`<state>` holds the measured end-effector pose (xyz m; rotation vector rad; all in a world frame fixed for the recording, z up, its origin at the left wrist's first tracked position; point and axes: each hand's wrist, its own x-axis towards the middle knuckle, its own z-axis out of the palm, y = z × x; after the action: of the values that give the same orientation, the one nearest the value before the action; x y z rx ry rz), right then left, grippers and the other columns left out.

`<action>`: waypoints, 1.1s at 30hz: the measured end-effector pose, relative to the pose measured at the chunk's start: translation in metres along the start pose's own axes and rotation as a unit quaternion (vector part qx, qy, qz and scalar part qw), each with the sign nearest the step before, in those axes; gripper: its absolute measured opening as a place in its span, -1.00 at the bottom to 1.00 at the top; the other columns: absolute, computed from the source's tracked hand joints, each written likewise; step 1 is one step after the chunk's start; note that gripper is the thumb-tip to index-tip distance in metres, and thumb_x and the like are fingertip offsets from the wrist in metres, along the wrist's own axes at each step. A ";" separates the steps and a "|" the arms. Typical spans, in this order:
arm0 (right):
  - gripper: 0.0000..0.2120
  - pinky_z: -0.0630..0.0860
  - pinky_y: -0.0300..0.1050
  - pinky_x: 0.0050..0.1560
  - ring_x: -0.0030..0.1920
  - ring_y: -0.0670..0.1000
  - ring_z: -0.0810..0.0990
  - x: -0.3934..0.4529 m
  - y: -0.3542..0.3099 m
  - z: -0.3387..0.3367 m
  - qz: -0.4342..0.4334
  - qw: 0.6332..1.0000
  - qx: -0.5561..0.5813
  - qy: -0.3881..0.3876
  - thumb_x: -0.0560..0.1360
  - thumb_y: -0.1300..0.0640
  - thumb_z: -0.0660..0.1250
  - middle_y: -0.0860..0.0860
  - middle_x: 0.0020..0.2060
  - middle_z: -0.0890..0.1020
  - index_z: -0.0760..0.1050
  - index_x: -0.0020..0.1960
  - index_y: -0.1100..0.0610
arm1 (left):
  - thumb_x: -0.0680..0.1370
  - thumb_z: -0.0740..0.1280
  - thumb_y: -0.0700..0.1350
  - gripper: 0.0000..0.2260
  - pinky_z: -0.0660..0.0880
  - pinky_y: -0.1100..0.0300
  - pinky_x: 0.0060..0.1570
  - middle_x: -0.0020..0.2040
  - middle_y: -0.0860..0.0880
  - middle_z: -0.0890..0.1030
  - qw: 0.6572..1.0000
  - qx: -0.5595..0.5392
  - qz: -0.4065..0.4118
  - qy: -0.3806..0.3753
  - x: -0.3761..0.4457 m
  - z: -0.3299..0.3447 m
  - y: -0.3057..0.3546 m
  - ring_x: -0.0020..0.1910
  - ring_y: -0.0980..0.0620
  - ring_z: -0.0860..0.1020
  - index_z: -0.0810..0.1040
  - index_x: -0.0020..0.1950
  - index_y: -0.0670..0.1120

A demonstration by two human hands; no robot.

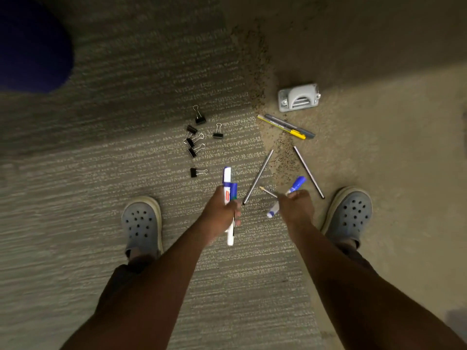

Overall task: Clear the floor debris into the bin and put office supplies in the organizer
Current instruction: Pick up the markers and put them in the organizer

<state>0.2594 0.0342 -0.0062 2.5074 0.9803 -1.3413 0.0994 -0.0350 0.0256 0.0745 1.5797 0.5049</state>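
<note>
The person's left hand (222, 210) is gripping a small bundle of white markers with blue caps (229, 198), its fingers curled around them above the striped grey carpet floor (101, 173). The right hand (297, 205) is holding a blue-capped white marker (295, 186) and a thin wooden pencil (268, 192), its fingers closed around both.

Six black binder clips with silver wire handles (195, 140) are lying scattered on the carpet ahead of the left hand. Two slim dark pens (258, 176) are lying angled apart like a V just beyond the right hand, with fine brown crumb debris (283, 160) spread between them. Farther off, a yellow highlighter and a grey pen (286, 126) are lying side by side, touching, near a grey plastic hole punch (298, 97). Grey perforated clogs (142, 223) are standing either side of the arms.
</note>
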 end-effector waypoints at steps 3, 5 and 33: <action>-0.71 0.34 -0.34 -0.36 -0.33 -0.14 0.57 -0.052 -0.012 -0.027 -0.124 0.990 -0.020 -0.058 0.38 0.17 0.43 -0.14 -0.37 0.54 0.35 -0.02 0.05 | 0.63 0.14 -0.33 -0.78 0.53 -0.02 -0.09 -0.11 -0.11 0.53 0.986 -0.158 -0.021 -0.050 -0.056 -0.005 0.025 -0.17 -0.06 0.54 0.38 0.27 -0.23; -0.61 0.35 -0.49 -0.39 -0.39 -0.31 0.54 -0.089 -0.025 -0.044 -0.187 0.974 -0.045 -0.118 0.37 0.21 0.41 -0.14 -0.33 0.57 0.31 0.07 -0.05 | 0.63 0.13 -0.35 -0.73 0.52 -0.07 0.02 -0.07 -0.12 0.57 0.969 -0.232 -0.019 -0.083 -0.093 -0.011 0.042 -0.10 -0.10 0.57 0.40 0.31 -0.20; -0.77 0.48 -0.07 -0.30 -0.36 0.07 0.50 -0.668 -0.317 -0.216 -0.336 0.878 0.198 -0.278 0.53 0.36 0.07 0.15 -0.34 0.56 0.50 0.00 0.26 | 0.53 0.27 -0.28 -0.70 0.59 -0.18 -0.02 0.01 -0.27 0.63 0.914 -0.308 0.201 -0.173 -0.586 -0.306 0.306 -0.06 -0.21 0.64 0.48 0.27 -0.16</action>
<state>-0.0424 0.0463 0.7019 1.7973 1.6151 -2.4953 -0.2229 -0.0479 0.6786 0.0049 0.9982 1.2264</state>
